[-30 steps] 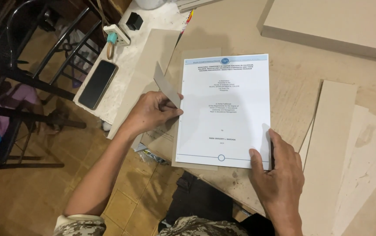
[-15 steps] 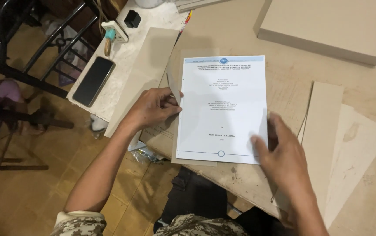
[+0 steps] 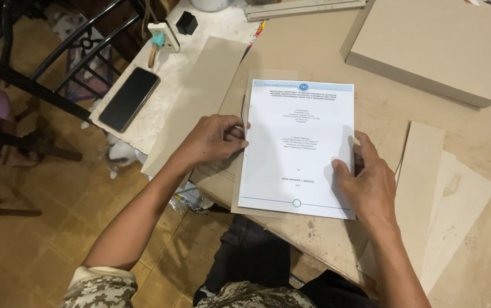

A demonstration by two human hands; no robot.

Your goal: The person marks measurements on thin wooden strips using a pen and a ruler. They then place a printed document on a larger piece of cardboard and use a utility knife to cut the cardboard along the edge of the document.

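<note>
white printed booklet (image 3: pixel 300 148), blue header, hands at both edges

left hand (image 3: pixel 214 138): fingers curled, apparently pressing | right hand (image 3: pixel 367 185): flat, fingers spread

One head-worn camera looks steeply down from above the person's chest onto the table (image 3: pixel 325 68), close enough that the booklet (image 3: pixel 300 148) fills the middle of the frame. The view faces forward and away from the body: both forearms enter from the bottom edge, the left hand (image 3: pixel 211 140) and right hand (image 3: pixel 368 185) lying mid-frame. The floor (image 3: pixel 40 245) fills the left side. No second view exists to share anything.
</note>
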